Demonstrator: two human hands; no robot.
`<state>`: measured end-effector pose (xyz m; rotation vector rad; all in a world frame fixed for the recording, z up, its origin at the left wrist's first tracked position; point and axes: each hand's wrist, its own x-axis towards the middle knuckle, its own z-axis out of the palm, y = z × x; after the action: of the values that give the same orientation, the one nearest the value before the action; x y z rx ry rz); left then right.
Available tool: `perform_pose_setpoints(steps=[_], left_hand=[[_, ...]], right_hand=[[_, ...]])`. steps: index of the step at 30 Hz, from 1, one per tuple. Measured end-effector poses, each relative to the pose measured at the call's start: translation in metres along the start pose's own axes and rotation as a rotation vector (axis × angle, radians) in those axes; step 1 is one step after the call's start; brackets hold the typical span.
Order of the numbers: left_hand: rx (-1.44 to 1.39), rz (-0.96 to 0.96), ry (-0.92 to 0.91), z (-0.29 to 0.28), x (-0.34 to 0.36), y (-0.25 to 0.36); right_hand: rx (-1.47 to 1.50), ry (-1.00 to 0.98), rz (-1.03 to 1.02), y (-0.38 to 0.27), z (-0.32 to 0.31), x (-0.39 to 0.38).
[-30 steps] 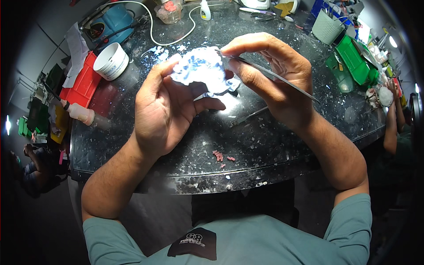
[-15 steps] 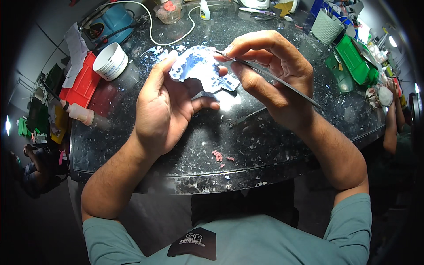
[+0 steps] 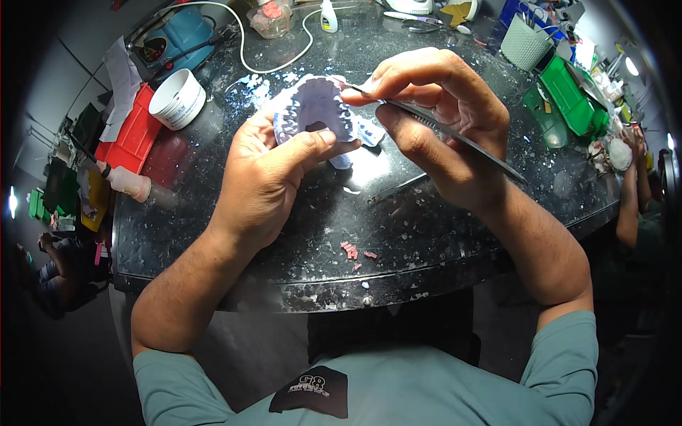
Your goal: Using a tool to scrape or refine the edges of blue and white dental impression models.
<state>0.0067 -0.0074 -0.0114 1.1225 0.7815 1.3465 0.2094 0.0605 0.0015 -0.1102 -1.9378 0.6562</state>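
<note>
A horseshoe-shaped dental cast (image 3: 316,96), blue and white with a row of tooth shapes around a shaded middle, is held up over the bench. My left hand (image 3: 266,167) is closed around its near edge, thumb laid across the front and the other fingers mostly hidden. Between thumb and fingertips, my right hand (image 3: 455,106) grips a slim metal hand tool (image 3: 472,140) like a scalpel handle. The tool's thin tip reaches the cast's right rim; whether it touches cannot be made out. Behind the cast, on the bench, lies another blue-white piece (image 3: 370,132).
A second thin metal tool (image 3: 398,188) and several small pink bits (image 3: 349,250) lie on the black bench (image 3: 284,263). Around stand a white tub (image 3: 170,106), a red bin (image 3: 138,131), a small bottle (image 3: 328,18) and a green bin (image 3: 568,96). Another person's arm (image 3: 629,192) is at far right.
The cast has been turned in my left hand, its toothed inner side now showing in shade. My left thumb has come over its near front. The right hand has hardly shifted.
</note>
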Motion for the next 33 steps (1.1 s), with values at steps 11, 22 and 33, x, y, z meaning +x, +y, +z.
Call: perform_pose_setpoints(steps=[11, 22, 33], left_hand=[[-0.082, -0.013, -0.049, -0.009, 0.001, -0.001], [0.165, 0.125, 0.006, 0.0, -0.002, 0.001], [0.443, 0.325, 0.026, -0.001, -0.001, 0.003]], right_hand=[[-0.033, -0.016, -0.055, -0.001, 0.0, -0.001], [-0.051, -0.071, -0.099, -0.003, 0.001, 0.002], [-0.066, -0.116, -0.154, -0.004, 0.005, 0.005]])
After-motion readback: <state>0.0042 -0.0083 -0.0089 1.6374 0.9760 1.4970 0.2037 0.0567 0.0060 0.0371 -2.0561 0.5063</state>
